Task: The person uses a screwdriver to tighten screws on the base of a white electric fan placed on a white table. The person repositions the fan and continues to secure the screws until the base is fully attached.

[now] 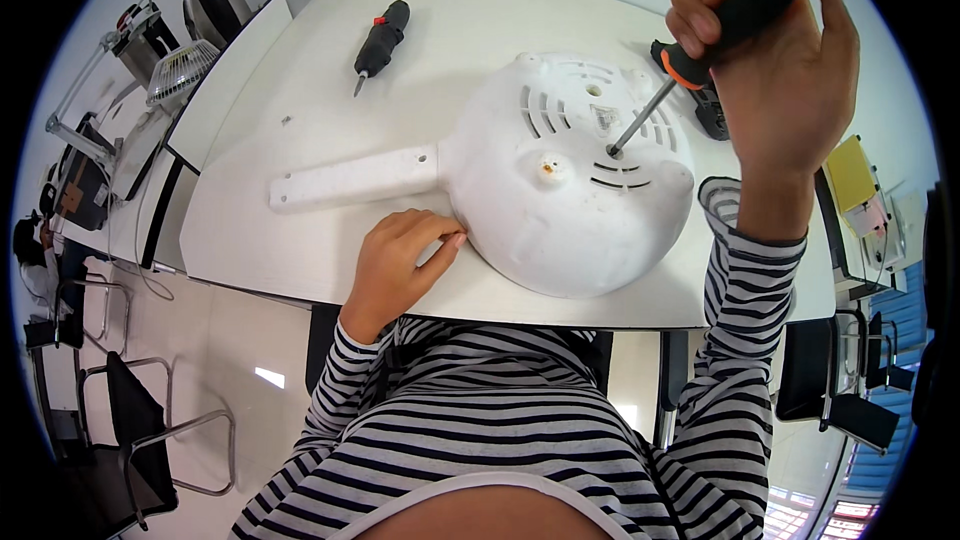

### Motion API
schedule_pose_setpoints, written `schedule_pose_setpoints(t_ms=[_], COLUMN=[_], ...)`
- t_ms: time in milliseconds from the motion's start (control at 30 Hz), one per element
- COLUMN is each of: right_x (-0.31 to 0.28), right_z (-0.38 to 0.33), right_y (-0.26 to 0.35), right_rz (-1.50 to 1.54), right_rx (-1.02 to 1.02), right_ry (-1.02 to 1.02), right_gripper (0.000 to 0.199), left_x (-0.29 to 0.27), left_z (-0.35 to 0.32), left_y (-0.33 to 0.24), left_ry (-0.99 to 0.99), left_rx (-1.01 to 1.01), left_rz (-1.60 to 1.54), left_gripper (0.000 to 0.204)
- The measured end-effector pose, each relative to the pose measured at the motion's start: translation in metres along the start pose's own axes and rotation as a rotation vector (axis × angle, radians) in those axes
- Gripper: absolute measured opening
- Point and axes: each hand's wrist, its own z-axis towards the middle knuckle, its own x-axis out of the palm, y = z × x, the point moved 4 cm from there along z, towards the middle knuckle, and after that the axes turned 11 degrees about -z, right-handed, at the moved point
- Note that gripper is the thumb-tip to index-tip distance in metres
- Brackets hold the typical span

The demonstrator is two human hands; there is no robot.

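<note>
A white, round electric pan with a long handle lies bottom up on the table. Vent slots, small feet and screw holes show on its underside. My right hand is raised at the upper right, closed around the orange and black handle of a screwdriver. The shaft slants down to the left, its tip in a hole among the vents. Beside the pan's near left rim, below the handle joint, rests my left hand. Its thumb and forefinger are pinched together against the rim; whatever they hold, if anything, is hidden.
A black electric screwdriver lies toward the table's far side. Partly behind my right hand is a black object. A tiny piece sits left on the white table. Chairs stand at left; a kettle is on the adjoining desk.
</note>
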Motion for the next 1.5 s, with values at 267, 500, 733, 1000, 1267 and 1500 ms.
schedule_pose_setpoints(t_ms=[267, 500, 733, 1000, 1267, 1500], right_x=[-0.008, -0.014, 0.004, -0.03, -0.041, -0.042], right_z=[0.001, 0.016, 0.016, 0.013, 0.004, 0.005], right_y=[0.007, -0.002, 0.004, 0.009, -0.003, -0.001], right_rz=[-0.391, -0.308, -0.356, -0.424, -0.409, -0.309], right_rx=[-0.144, -0.377, -0.516, -0.293, -0.293, -0.258], right_ry=[-0.119, 0.086, 0.133, -0.022, -0.239, -0.015], right_gripper=[0.041, 0.029, 0.042, 0.021, 0.02, 0.034], left_x=[0.001, 0.0, -0.001, 0.0, 0.0, 0.0], left_z=[-0.001, 0.0, -0.002, -0.001, -0.001, 0.0], left_y=[0.001, 0.001, 0.002, 0.002, 0.001, 0.001], left_ry=[0.001, -0.002, 0.038, -0.013, -0.006, -0.012], left_rx=[0.011, 0.01, -0.007, 0.024, 0.012, 0.021], left_rz=[0.004, -0.004, 0.004, 0.002, -0.006, 0.002], left_gripper=[0.006, 0.007, 0.006, 0.006, 0.005, 0.005])
